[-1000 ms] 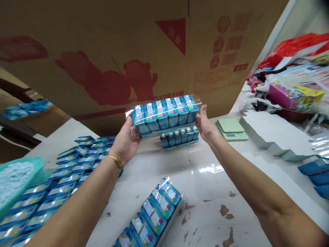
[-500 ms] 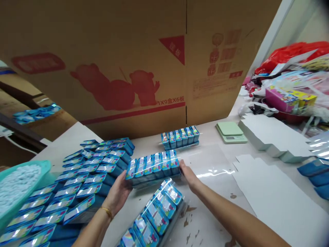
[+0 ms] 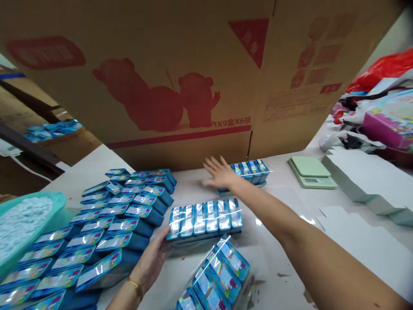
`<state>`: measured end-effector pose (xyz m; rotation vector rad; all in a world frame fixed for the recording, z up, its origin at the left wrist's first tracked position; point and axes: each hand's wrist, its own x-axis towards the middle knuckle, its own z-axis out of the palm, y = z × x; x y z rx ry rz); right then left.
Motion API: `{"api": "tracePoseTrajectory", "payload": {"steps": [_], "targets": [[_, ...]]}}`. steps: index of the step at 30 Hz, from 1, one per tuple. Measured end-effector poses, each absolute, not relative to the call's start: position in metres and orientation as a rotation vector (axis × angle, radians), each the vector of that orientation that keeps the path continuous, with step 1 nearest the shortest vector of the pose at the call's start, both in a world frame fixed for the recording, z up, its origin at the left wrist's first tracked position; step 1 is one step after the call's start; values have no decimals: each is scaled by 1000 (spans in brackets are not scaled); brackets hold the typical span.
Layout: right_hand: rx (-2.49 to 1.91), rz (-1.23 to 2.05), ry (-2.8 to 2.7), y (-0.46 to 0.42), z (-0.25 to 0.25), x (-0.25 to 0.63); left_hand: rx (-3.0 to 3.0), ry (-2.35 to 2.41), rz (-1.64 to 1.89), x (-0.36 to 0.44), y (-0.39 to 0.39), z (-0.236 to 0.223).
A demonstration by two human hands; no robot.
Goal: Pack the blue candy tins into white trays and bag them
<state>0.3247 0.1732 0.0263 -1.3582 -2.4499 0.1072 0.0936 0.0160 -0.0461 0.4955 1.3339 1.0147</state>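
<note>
One six-box pack [image 3: 205, 218] lies crosswise on the table [image 3: 274, 262], the nearer left hand [image 3: 153, 256] at its left end, pinch unclear. The right hand [image 3: 221, 174], fingers spread, overlaps the farther pack [image 3: 253, 171].

A slim gold-coloured bracelet [image 3: 134, 284] is being worn around the left wrist [image 3: 138, 277]. The left hand [image 3: 151, 259], the right hand [image 3: 222, 174] and both forearms [image 3: 290, 228] are being shown bare.

A large brown cardboard carton with red bear print [image 3: 193, 34] stands across the back of a glossy white tabletop [image 3: 271, 254] with worn brown patches. Pale wall [image 3: 392, 41] upper right; brown cardboard boxes [image 3: 22, 103] far left.
</note>
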Motion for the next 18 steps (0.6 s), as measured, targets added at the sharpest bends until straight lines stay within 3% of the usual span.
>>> {"api": "tracePoseTrajectory", "payload": {"steps": [3,6,9,12,14,18], "targets": [[-1471,184,-2583,184,-16,324,535,1279,984,91,16,-46],[-1488,447,-2548,192,-13,333,586,1251,951,89,17,-41],[-1478,739,-2040,187,19,351,616,1258,926,87,20,-31],[-1458,738,-1413,150,33,380,648,1282,922,85,24,-21],[-1541,771,-1260,110,25,397,687,1315,913,85,28,-18],[-1689,1160,-1115,42,-8,401,784,1469,1002,84,32,-21]]}}
